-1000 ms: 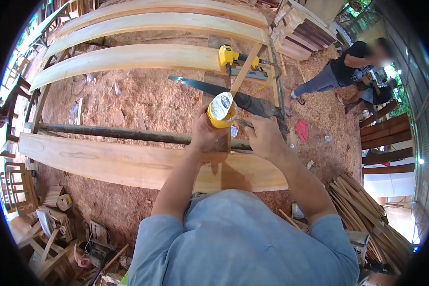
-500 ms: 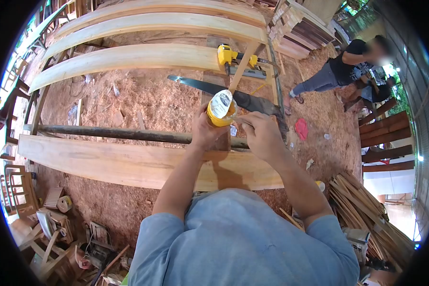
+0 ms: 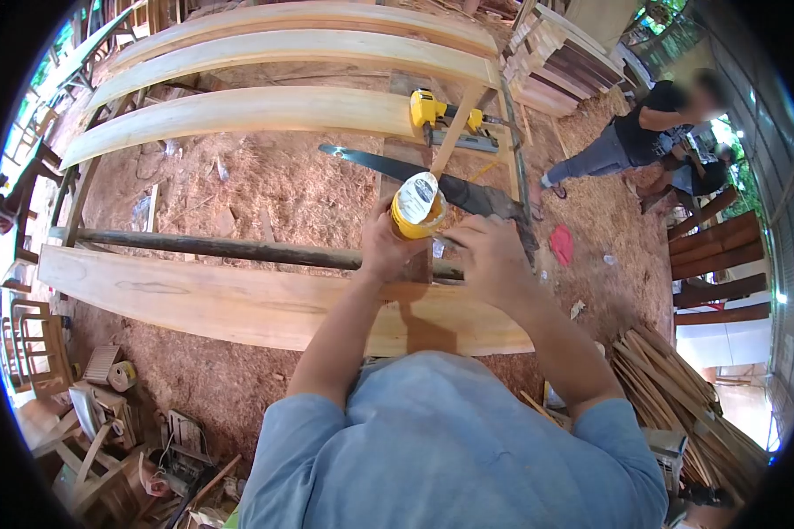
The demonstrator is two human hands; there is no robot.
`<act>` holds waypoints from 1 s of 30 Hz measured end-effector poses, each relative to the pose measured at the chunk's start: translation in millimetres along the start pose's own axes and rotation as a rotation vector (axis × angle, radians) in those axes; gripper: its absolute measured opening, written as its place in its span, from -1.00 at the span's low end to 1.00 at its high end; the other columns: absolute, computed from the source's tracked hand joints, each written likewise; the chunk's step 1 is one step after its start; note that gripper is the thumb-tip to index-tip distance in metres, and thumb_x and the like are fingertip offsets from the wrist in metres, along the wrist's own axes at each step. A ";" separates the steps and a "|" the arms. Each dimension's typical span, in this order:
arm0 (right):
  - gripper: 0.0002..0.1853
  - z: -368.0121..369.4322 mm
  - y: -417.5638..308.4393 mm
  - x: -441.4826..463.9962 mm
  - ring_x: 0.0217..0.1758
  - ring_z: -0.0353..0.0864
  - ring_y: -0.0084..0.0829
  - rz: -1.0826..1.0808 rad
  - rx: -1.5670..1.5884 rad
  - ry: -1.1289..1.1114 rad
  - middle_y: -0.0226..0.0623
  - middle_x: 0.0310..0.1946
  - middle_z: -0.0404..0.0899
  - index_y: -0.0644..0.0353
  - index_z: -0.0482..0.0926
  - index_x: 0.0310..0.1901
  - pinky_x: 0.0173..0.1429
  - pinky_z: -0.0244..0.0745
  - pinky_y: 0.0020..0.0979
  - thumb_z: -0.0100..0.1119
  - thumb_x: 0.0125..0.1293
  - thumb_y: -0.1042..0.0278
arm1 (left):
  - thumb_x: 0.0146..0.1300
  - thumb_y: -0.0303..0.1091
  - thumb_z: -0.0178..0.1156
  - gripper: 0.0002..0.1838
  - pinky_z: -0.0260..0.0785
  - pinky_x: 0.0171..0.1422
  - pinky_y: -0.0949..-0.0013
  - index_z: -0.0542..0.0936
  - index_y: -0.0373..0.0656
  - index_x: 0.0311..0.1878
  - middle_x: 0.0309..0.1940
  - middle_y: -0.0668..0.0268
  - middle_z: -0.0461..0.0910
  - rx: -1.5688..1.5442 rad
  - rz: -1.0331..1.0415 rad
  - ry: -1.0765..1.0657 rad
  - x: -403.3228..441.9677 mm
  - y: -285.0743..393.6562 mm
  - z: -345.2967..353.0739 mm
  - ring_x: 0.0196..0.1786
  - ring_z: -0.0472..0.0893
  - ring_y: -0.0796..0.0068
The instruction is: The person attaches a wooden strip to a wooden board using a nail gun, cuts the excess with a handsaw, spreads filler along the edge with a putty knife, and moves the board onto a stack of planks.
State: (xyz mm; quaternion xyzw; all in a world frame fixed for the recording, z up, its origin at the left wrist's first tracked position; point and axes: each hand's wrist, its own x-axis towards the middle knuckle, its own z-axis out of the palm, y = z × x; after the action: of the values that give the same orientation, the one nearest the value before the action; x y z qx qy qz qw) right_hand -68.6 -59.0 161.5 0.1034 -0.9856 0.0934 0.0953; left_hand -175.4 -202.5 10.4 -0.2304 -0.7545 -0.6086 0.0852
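Observation:
My left hand point(image 3: 382, 245) is wrapped round a small yellow tub point(image 3: 406, 225), its white lid point(image 3: 416, 196) tipped up at the far side. The tub leans so that its mouth faces right, with orange-yellow stuff around the inside. Close to the rim, my right hand point(image 3: 494, 256) has its fingers closed on a thin flat tool point(image 3: 450, 240); its exact kind is hard to make out. Both hands are above the gap between a near wooden board point(image 3: 194, 300) and a handsaw point(image 3: 375, 161) lying beyond.
A yellow nail gun point(image 3: 428, 108) lies at the end of long curved boards point(image 3: 256, 110). A round pole point(image 3: 212, 249) runs behind the near board. Wood strips point(image 3: 670, 388) are piled at right. Another person point(image 3: 648, 128) stands at the upper right.
The thin tool and my right hand have drawn slightly down and away from the tub's mouth. The whole view has shifted slightly; my left hand still holds the tub.

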 end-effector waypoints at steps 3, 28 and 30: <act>-0.75 30.7 26.0 -12.0 -0.11 0.62 -0.13 0.179 0.388 0.223 -0.16 -0.23 0.65 0.26 0.65 -0.08 -0.02 0.48 -0.14 0.19 0.21 0.44 | -0.28 -0.26 0.62 -0.26 0.42 0.30 0.14 0.62 -0.17 0.10 0.16 0.12 0.51 0.072 -0.028 -0.054 1.1 -4.5 1.2 0.19 0.53 0.09; -0.65 72.2 39.6 -30.7 -0.03 0.58 -0.41 0.723 1.400 0.527 -0.31 0.06 0.54 0.20 0.46 0.19 -0.25 0.62 -0.33 0.17 0.43 0.36 | -0.37 -0.14 0.59 -0.14 0.47 0.20 0.26 0.56 -0.28 0.12 -0.01 0.09 0.61 0.066 -0.258 -0.273 3.4 0.4 -17.7 0.05 0.63 0.20; -0.70 67.5 27.1 -21.4 -0.09 0.60 -0.43 0.856 1.375 0.561 -0.30 0.00 0.58 0.27 0.51 0.13 -0.24 0.59 -0.35 0.16 0.43 0.38 | -0.27 -0.08 0.60 -0.24 0.46 0.20 0.22 0.58 -0.19 0.07 -0.04 0.10 0.61 -0.360 -0.302 -0.265 7.6 8.2 -24.7 0.07 0.60 0.19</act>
State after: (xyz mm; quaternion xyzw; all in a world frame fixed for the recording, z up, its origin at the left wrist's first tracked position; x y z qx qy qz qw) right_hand -65.5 -42.8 87.6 -0.2695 -0.6040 0.7205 0.2085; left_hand -182.1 -223.1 26.7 -0.2042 -0.6647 -0.7032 -0.1485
